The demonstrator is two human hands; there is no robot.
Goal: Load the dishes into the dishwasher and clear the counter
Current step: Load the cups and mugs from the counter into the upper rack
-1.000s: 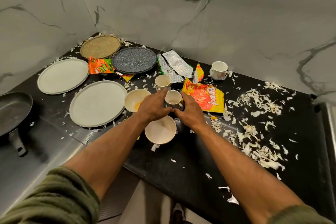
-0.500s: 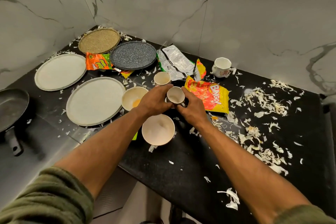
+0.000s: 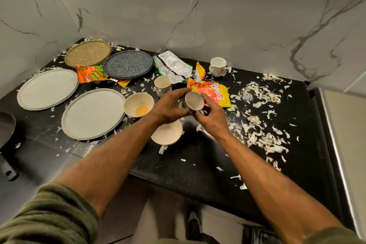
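A small white cup (image 3: 195,100) is lifted off the black counter (image 3: 198,166), tilted with its mouth toward me. My left hand (image 3: 168,106) grips its left side and my right hand (image 3: 212,119) holds it from below and right. Under my hands sits an empty cream bowl (image 3: 168,132). Left of it, a bowl with yellow residue (image 3: 138,104) rests by a second cup (image 3: 162,85). A third, flowered cup (image 3: 217,66) stands near the back wall. Two pale round plates (image 3: 93,113) (image 3: 47,89), a speckled grey plate (image 3: 128,64) and a woven brown plate (image 3: 88,52) lie to the left.
Snack wrappers litter the counter: an orange Bingo bag (image 3: 214,93), an orange-green bag (image 3: 92,73), a silver one (image 3: 172,66). White shreds (image 3: 261,125) cover the right half. A dark pan (image 3: 6,128) sits at the far left. Marble walls close the back corner.
The cup has come up off the counter in both hands and tipped toward me. Everything else on the counter stays put.
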